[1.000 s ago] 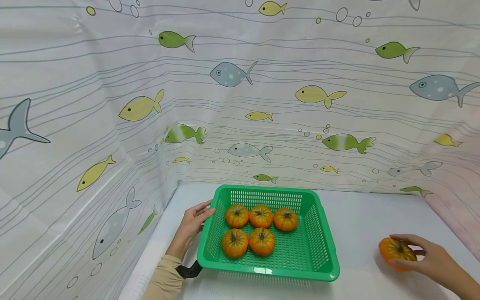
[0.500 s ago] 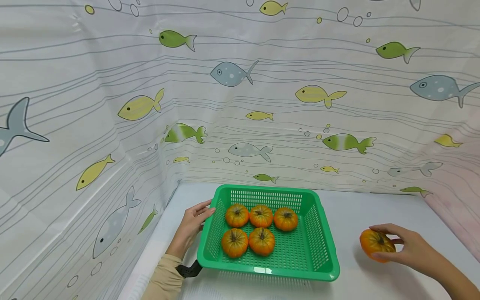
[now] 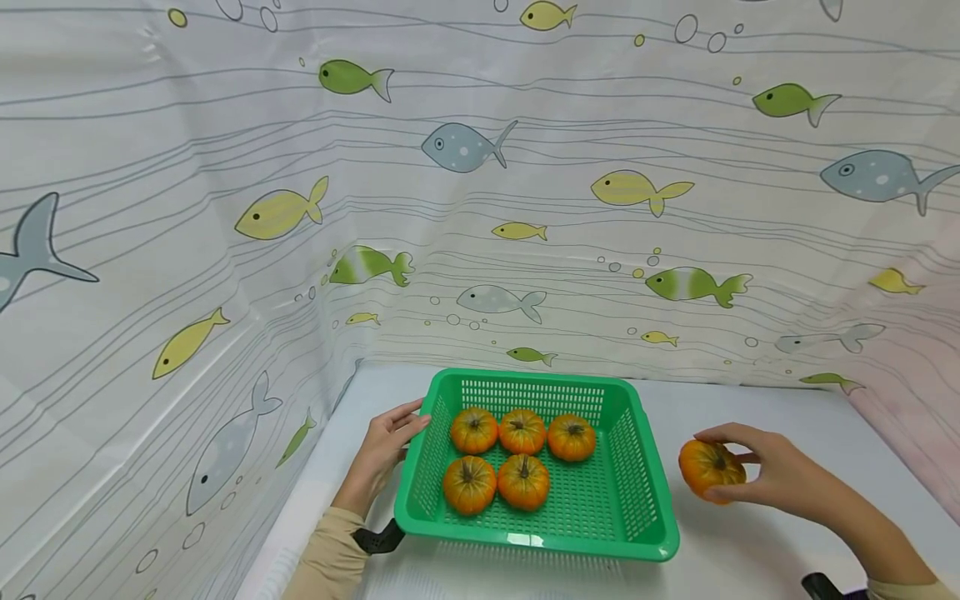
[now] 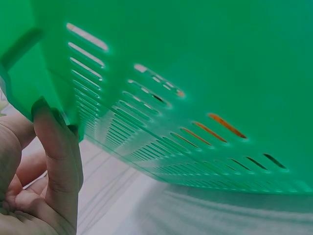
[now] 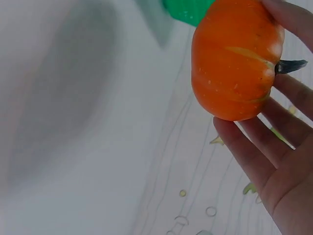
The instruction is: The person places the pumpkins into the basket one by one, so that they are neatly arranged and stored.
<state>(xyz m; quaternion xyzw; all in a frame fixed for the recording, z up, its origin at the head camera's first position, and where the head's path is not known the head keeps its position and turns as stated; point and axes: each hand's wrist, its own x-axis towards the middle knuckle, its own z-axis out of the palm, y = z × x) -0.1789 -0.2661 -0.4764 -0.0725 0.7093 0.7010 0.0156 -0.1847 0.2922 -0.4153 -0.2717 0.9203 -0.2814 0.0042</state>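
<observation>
My right hand [image 3: 772,471] pinches a small orange pumpkin [image 3: 707,467] between thumb and fingers, just right of the green plastic basket [image 3: 562,546]. In the right wrist view the pumpkin [image 5: 234,63] is held above the table, its dark stem toward the palm. My left hand [image 3: 386,450] grips the basket's left rim; the left wrist view shows its fingers [image 4: 56,152] curled at the edge of the slotted green wall [image 4: 220,58]. Inside the basket are several more pumpkins, such as the front one [image 3: 524,482] and the back right one [image 3: 572,437], grouped toward the left.
The basket stands on a white table [image 3: 720,554]. A white sheet [image 3: 570,267] printed with fish surrounds the table at the back and sides. The right part of the basket floor [image 3: 592,500] is bare.
My right hand has carried the pumpkin leftward and slightly farther back, from the right side of the table to near the basket. The left hand and basket have stayed put.
</observation>
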